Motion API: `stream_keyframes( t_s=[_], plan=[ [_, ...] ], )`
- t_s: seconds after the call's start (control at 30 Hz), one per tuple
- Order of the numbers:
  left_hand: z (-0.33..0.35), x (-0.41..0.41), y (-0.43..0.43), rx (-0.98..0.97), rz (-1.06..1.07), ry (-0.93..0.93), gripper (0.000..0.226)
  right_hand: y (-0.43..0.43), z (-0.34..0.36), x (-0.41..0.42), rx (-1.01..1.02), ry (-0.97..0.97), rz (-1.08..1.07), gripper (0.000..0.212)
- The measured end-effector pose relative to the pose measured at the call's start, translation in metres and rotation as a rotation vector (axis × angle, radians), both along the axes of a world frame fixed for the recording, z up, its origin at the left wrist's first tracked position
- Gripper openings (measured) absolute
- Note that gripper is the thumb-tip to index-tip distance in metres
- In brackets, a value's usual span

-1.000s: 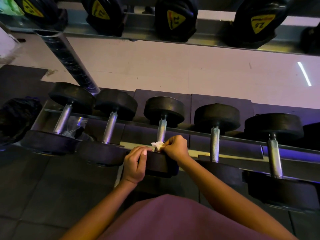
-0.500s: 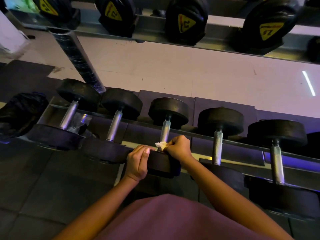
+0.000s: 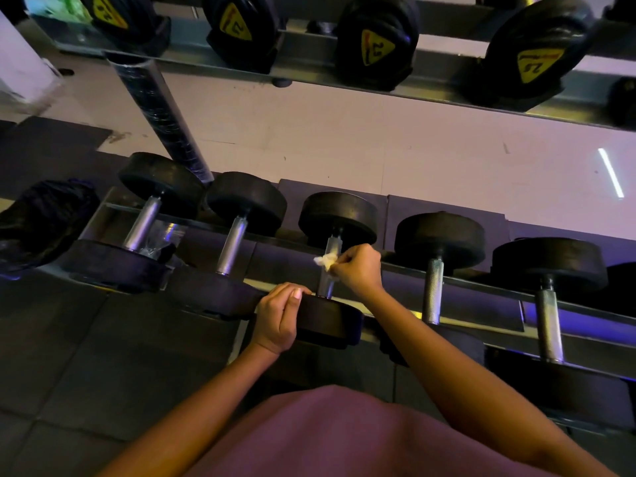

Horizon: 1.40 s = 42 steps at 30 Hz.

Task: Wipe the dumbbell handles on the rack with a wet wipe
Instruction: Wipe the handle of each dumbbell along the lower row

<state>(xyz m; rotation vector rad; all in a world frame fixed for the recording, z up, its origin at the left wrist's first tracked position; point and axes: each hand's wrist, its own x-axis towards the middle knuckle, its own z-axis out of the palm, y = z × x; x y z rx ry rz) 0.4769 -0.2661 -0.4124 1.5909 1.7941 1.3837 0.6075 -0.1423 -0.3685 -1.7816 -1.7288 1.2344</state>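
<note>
We see the right hand [image 3: 358, 268] pinching a crumpled white wipe [image 3: 325, 260] against a cylindrical steel handle [image 3: 325, 285], the left hand [image 3: 278, 318] gripping its round matte-black head [image 3: 330, 321].

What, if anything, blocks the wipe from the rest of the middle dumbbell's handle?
Nothing visible. The right hand holds the wet wipe against the handle, with bare metal showing above and below it. The left hand grips the near head, beside the handle's lower end, not across it.
</note>
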Motion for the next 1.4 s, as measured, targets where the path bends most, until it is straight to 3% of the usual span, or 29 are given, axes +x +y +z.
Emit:
stream_keyframes(
  t_s=[0.13,0.5,0.73,0.9,1.27,1.4],
  plan=[
    [-0.001,0.0,0.0,0.004,0.0,0.005,0.042,-0.028,-0.008,0.01,-0.041,-0.047,0.078,0.024],
    [0.001,0.0,0.0,-0.028,-0.006,-0.008,0.044,0.026,-0.001,-0.01,0.099,0.025,-0.105,0.007],
    [0.002,-0.001,0.002,-0.049,-0.014,-0.014,0.043,-0.016,-0.01,0.001,-0.01,-0.03,-0.003,0.024],
    [0.003,-0.003,0.004,-0.084,-0.032,-0.015,0.044,-0.027,-0.012,0.007,-0.081,-0.034,-0.002,0.021],
    [0.021,-0.004,0.015,-0.341,-0.039,0.024,0.051,-0.034,-0.007,0.002,-0.1,-0.019,-0.117,0.017],
    [0.022,-0.012,0.027,-0.442,-0.108,0.086,0.032,-0.041,0.001,-0.001,-0.092,-0.01,-0.181,0.016]
  ],
)
